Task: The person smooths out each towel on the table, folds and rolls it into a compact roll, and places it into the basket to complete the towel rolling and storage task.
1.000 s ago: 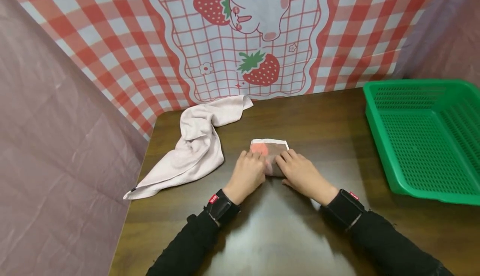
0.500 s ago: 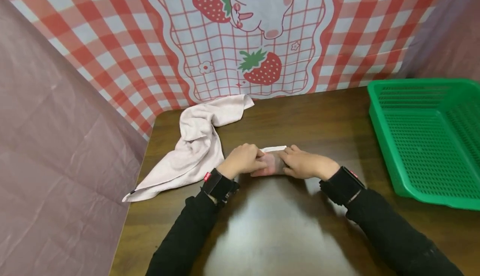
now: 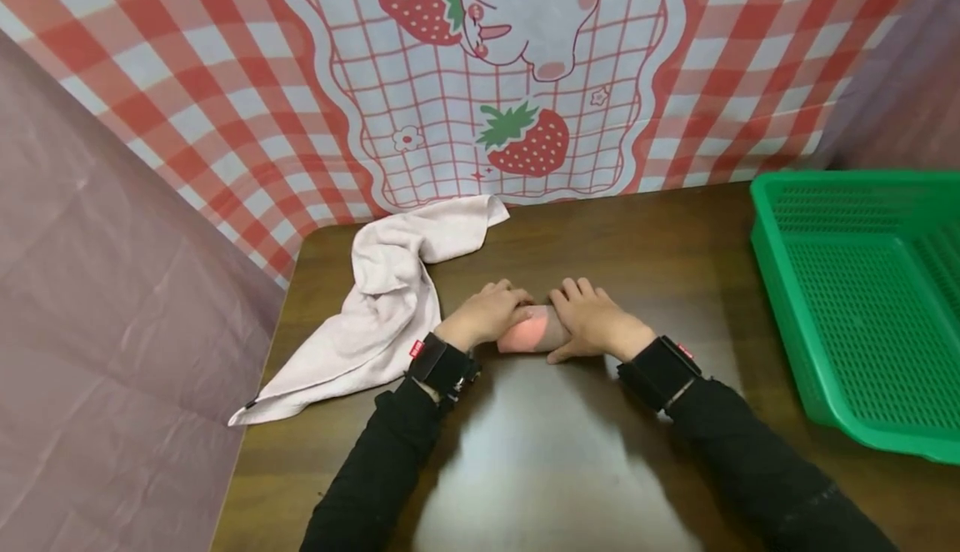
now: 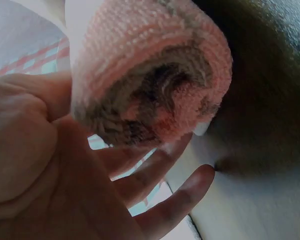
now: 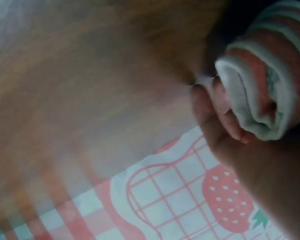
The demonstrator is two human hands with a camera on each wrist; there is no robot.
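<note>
Counts in the head view, clock positions centred on the one rolled cloth (image 3: 522, 336). Two hands: left hand (image 3: 482, 317) at 9 o'clock, right hand (image 3: 594, 320) at 3. Two black sleeves (image 3: 375, 469), at 8 and 4, and two black wristbands (image 3: 444, 366). One crumpled towel (image 3: 386, 306) at 9; one green basket (image 3: 862, 331) at 3; one table (image 3: 540, 485) beneath. One checked hanging (image 3: 225, 77) toward 12, its visible print comprising two strawberries (image 3: 532, 145), one animal figure (image 3: 517, 22) and two flowers (image 3: 407, 138).
</note>
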